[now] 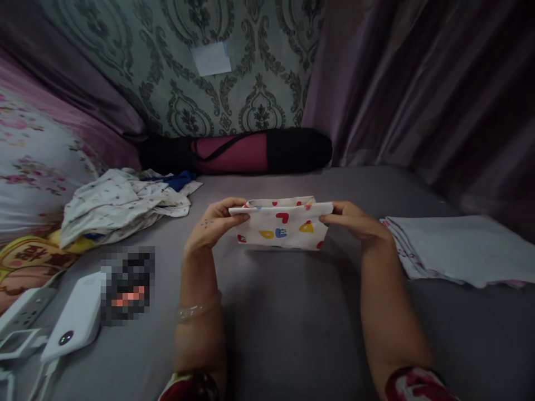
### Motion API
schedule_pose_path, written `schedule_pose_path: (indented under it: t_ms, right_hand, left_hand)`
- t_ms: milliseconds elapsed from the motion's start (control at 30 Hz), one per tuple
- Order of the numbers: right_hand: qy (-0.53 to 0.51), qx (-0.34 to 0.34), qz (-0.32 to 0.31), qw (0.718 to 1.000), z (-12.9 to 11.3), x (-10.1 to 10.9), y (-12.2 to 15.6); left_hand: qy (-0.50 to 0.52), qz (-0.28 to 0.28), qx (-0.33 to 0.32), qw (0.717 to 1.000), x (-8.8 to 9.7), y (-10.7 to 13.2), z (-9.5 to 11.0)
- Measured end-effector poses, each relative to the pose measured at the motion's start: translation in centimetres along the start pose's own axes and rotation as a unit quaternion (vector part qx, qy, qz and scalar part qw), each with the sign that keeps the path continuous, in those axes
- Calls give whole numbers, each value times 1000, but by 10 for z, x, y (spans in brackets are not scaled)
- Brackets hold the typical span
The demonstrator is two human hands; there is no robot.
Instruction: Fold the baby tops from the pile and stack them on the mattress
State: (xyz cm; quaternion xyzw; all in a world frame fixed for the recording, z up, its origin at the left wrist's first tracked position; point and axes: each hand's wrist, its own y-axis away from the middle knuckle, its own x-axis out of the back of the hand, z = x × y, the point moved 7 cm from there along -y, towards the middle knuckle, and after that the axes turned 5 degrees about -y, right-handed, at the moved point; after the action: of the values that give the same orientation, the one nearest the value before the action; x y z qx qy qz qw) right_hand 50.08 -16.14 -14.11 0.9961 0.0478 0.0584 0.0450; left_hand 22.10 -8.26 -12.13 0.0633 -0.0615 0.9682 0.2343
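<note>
Between my two hands is a folded white cloth (281, 227) with red, yellow and blue printed shapes. It is held by its upper corners, just above the grey bed sheet (288, 323). My left hand (217, 220) pinches the left corner, thumb in front and fingers behind. At the right corner, my right hand (351, 218) grips in the same way. A second folded layer shows behind the front edge. Whether the bottom of the cloth touches the sheet, I cannot tell.
Folded white cloths (463, 248) lie stacked on the right. To the left are a crumpled patterned garment (125, 203), a white power bank (75, 317), a power strip (25, 309) and a blurred-out item (129, 287). A black and magenta long bag (234, 153) lies along the wall.
</note>
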Motion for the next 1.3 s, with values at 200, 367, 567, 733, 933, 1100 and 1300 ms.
schedule_pose_path:
  t_ms: [200, 367, 567, 733, 933, 1100, 1300]
  right_hand:
    - [133, 54, 104, 984, -24, 8, 5]
    - [196, 165, 261, 931, -40, 18, 3]
    - [171, 123, 190, 959, -5, 18, -16]
    - [232, -66, 8, 970, 47, 6, -26]
    - [243, -78, -50, 966, 56, 1, -25]
    - [296, -83, -20, 951, 51, 6, -25]
    - [392, 42, 184, 900, 33, -29, -48]
  left_hand:
    - [-237, 76, -25, 968, 3, -3, 11]
    - [-381, 231, -142, 884, -7, -6, 35]
    - [-431, 57, -126, 892, -17, -18, 0]
    - [-462, -110, -16, 880, -27, -19, -40]
    - [-484, -151, 58, 860, -32, -18, -59]
    - [-528, -128, 69, 837, -25, -20, -62]
    - [-545, -4, -30, 838, -67, -31, -49]
